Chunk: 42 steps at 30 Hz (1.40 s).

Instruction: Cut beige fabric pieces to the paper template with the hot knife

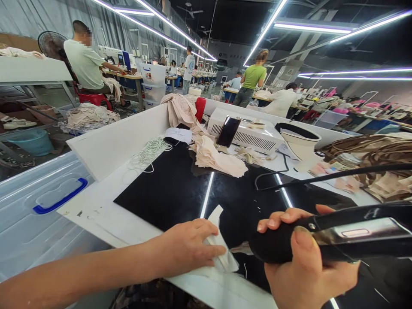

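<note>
My left hand (193, 243) grips a small white fabric piece (222, 251) between thumb and fingers, at the near edge of the glossy black board (161, 197). My right hand (305, 257) is wrapped round a thick black handheld tool (360, 229) with a silver panel. It is held above the board, to the right of the fabric. Its far end leaves the picture at the right, so its exact kind is hidden. Beyond both hands lies a stack of pale beige fabric pieces (219, 158) on the board's far part.
Behind the stack are a phone (228, 131) and a white vented machine (257, 137). A black cord (337, 174) crosses at right, near brown strips (370, 150). Pale green cord (148, 153) lies left. A lidded plastic bin (41, 184) stands beside the table. Several people work farther back.
</note>
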Available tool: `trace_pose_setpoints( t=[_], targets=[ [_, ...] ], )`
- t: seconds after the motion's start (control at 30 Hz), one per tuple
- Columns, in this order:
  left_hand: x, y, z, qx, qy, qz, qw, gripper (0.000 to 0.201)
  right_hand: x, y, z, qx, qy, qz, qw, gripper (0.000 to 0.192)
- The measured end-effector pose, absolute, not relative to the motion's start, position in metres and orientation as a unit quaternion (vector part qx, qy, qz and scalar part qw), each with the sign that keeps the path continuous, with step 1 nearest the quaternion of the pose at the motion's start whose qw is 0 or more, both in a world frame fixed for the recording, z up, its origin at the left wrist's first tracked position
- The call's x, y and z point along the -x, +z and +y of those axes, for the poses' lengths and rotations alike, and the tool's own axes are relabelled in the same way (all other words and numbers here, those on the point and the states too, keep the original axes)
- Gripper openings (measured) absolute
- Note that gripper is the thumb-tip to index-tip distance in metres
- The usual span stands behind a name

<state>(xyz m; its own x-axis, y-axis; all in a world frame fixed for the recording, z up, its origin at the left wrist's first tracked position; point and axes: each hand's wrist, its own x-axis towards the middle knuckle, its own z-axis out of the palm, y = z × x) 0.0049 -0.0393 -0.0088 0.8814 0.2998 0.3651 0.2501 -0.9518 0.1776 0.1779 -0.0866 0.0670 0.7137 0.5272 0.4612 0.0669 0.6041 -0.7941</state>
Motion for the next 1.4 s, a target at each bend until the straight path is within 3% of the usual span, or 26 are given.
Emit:
trace_pose_setpoints(
  t=[1.03,1.3,1.4],
  targets=[
    [-0.006,-0.009,-0.041,-0.969,0.191,0.140,0.073,0.041,-0.171,0.063,-0.069,0.396,0.153,-0.374,0.824,0.041],
    [-0.012,0.014,-0.010,-0.972,0.208,0.085,0.072,0.020,-0.171,0.063,-0.069,0.390,0.154,-0.379,0.825,0.042],
    [-0.018,0.018,0.005,-0.981,0.159,0.060,0.095,0.024,-0.171,0.063,-0.069,0.392,0.151,-0.376,0.826,0.041]
  ],
)
